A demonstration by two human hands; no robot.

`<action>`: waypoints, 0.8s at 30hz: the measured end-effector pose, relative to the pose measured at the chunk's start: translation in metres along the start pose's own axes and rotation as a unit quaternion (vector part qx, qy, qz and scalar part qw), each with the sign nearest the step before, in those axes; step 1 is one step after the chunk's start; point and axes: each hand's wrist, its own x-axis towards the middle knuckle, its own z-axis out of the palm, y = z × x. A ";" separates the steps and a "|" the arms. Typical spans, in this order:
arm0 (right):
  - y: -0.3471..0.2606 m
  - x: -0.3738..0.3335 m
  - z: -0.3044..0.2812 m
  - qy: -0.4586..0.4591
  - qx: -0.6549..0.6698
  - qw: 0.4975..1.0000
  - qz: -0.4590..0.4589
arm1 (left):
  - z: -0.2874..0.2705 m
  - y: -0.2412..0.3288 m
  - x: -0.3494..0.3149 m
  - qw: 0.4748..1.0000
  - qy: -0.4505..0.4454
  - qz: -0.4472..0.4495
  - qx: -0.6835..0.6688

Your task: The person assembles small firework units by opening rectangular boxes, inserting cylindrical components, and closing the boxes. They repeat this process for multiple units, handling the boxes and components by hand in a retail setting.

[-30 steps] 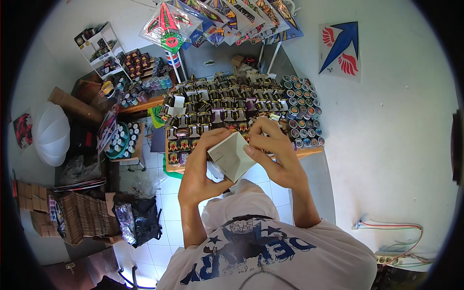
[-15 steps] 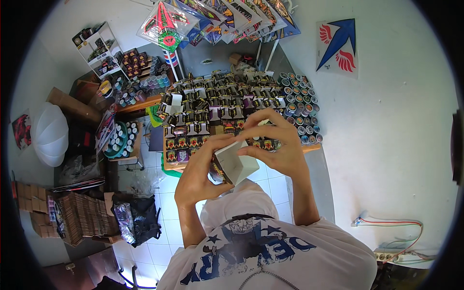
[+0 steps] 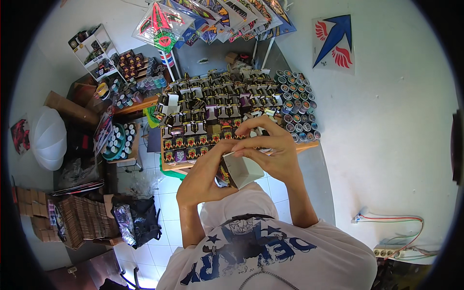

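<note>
Close to my body I hold a small cardboard box (image 3: 247, 173), its white inside showing through an open end and a dark printed side facing left. My left hand (image 3: 205, 175) wraps around the printed side, thumb along the lower edge. At the box's upper edge, the thumb and fingers of my right hand (image 3: 273, 150) pinch the cardboard. Beyond my hands, a wooden table (image 3: 179, 166) bears rows of small black printed boxes (image 3: 198, 141), several of them with raised open flaps. Whether anything lies deep in the held box, I cannot tell.
Stacked round spools (image 3: 297, 108) stand at the table's right end. Packaged kites (image 3: 164, 26) hang above the far edge. At left are a white umbrella (image 3: 48, 137), a basin of white spools (image 3: 116, 140), flat cardboard stacks (image 3: 84, 217) and a black bag (image 3: 137, 220).
The held box has turned slightly and shifted a little right. My right fingers have moved left along its upper edge and closed on it.
</note>
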 end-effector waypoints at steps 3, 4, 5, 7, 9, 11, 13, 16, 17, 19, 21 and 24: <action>0.004 -0.001 -0.001 -0.003 -0.021 1.000 -0.021 | 0.005 -0.004 0.001 1.000 -0.015 -0.016 0.010; 0.005 -0.001 -0.002 -0.008 -0.026 0.999 -0.031 | 0.006 -0.006 0.002 0.999 -0.023 -0.025 0.011; 0.005 -0.001 -0.003 -0.012 -0.032 0.999 -0.041 | 0.006 -0.006 0.003 0.999 -0.027 -0.023 0.009; 0.008 -0.001 -0.006 -0.009 -0.027 0.999 -0.034 | 0.006 -0.005 0.007 0.999 -0.035 -0.020 0.007; 0.010 -0.001 -0.008 -0.003 -0.022 0.999 -0.027 | 0.007 -0.005 0.009 0.999 -0.029 -0.020 0.009; 0.012 -0.001 -0.010 0.005 -0.015 1.000 -0.021 | 0.011 -0.008 0.013 1.000 -0.012 -0.020 0.010; 0.005 -0.004 -0.013 0.026 -0.034 0.998 0.055 | 0.019 -0.019 0.019 1.000 0.017 -0.017 0.010; 0.009 -0.011 -0.026 0.030 -0.049 0.978 0.199 | 0.041 -0.040 0.030 0.993 0.113 -0.034 0.028; 0.013 -0.015 -0.033 0.031 -0.052 0.965 0.254 | 0.050 -0.038 0.038 0.991 0.124 -0.038 0.043; 0.022 -0.020 -0.043 0.052 -0.006 0.936 0.348 | 0.073 -0.040 0.047 0.990 0.136 -0.032 0.036; 0.033 -0.023 -0.057 0.061 -0.005 0.925 0.375 | 0.092 -0.050 0.054 0.991 0.128 -0.038 0.021; 0.061 -0.031 -0.079 0.045 -0.070 0.950 0.301 | 0.107 -0.041 0.070 0.989 0.068 -0.103 -0.084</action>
